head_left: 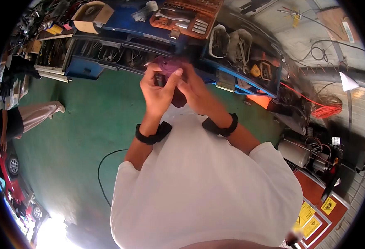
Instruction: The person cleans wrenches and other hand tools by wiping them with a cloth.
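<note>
1. Head view: a bunched purple item (170, 65) sits between both hands, above the green floor (87, 120).
2. Left hand (156, 92) curls, pinching it.
3. Right hand (194, 90) grips alongside, fingertips partly hidden.
4. Beyond, an orange tool case (211, 17) lies open.

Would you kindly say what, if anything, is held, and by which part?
A purple, cloth-like bundle: left hand and right hand apparently grip its near side.

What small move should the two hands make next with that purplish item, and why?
Probably tilt the purplish item slightly toward the camera: the left hand and right hand both hold it, but their fingers cover much of it.
</note>
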Demonstrator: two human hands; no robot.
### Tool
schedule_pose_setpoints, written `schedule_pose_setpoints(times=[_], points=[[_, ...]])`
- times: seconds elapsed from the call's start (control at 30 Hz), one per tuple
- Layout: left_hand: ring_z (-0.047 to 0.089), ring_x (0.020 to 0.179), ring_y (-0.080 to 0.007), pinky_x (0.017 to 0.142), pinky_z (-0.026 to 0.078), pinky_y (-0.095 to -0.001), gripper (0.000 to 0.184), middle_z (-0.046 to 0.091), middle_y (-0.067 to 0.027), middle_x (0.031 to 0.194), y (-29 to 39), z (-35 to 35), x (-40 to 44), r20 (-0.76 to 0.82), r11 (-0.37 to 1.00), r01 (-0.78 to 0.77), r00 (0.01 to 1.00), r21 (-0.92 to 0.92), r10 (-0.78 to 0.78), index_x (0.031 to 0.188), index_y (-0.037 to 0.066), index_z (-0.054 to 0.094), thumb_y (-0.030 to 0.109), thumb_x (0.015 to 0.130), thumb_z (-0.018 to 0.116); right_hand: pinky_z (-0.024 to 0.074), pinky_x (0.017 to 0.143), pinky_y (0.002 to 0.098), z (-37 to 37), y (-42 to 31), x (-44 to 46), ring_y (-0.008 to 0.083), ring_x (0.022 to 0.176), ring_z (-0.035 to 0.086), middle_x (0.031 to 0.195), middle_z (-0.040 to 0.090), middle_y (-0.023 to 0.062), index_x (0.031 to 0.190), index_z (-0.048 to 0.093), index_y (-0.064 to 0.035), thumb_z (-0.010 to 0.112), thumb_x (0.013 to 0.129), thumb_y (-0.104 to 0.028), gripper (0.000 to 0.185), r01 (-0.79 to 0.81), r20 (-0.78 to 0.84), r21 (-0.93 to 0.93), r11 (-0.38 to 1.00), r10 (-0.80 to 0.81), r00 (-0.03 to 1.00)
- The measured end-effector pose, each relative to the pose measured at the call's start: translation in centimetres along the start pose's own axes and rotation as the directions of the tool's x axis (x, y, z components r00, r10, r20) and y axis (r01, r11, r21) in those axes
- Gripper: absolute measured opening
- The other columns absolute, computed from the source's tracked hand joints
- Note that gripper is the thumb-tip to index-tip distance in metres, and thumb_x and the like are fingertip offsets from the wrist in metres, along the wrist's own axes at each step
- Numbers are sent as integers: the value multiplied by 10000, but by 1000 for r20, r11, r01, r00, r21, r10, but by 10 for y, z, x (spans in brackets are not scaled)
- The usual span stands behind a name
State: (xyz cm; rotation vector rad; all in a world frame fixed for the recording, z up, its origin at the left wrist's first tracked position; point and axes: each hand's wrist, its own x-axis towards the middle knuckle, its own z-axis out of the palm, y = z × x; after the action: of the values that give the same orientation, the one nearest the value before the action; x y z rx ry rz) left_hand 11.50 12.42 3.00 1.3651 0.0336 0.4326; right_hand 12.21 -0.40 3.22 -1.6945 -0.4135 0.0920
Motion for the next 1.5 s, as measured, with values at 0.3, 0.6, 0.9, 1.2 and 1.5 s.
schedule_pose_setpoints(times=[0.3, 0.6, 0.9, 1.2, 1.5], points=[[563, 781, -95, 738, 453, -240, 189, 634, -35, 862, -14, -16, 6, -58, 989, 35, 998, 142, -27, 880, 3, 655, 60, 789, 811, 494, 833, 370, 0, 42, 6, 294, 975, 648, 1101, 638, 183, 1270, 432, 13, 603, 960, -310, 480, -109, 304, -81, 991, 129, 944], [586, 913, -261, 824, 491, -331, 323, 597, -153, 1069, -4, -14, 7, 203, 918, -120, 978, 377, 44, 1116, -15, 646, 110, 836, 747, 492, 853, 371, -8, 36, 13, 296, 957, 645, 1079, 656, 164, 1259, 495, -9, 585, 956, -257, 401, -2, 71, -82, 997, 8, 997], [562, 707, -165, 652, 468, -319, 272, 598, -80, 786, 0, -39, -4, 404, 801, 101, 821, 591, -402, 1106, 31, 626, 160, 882, 710, 472, 828, 254, -46, 47, 35, 82, 914, 558, 1048, 613, 15, 1170, 541, -31, 610, 971, -166, 251, 57, -448, 211, 976, 44, 893], [648, 789, -160, 680, 504, -298, 258, 671, -91, 913, -22, -34, -17, 420, 899, 250, 817, 359, -395, 1091, -9, 594, 147, 903, 678, 496, 864, 289, -16, 30, 13, 115, 971, 585, 1076, 586, 17, 1174, 531, -50, 571, 999, -183, 223, 31, -355, 667, 744, 282, 891], [662, 805, -151, 690, 532, -272, 329, 671, -100, 948, -26, -51, -22, 478, 932, 342, 803, 118, -355, 1178, -38, 528, -16, 871, 643, 442, 855, 235, -9, 26, 5, 69, 933, 534, 1079, 597, 11, 1174, 549, -22, 630, 952, -131, 261, 18, -337, 489, 872, 169, 926]])
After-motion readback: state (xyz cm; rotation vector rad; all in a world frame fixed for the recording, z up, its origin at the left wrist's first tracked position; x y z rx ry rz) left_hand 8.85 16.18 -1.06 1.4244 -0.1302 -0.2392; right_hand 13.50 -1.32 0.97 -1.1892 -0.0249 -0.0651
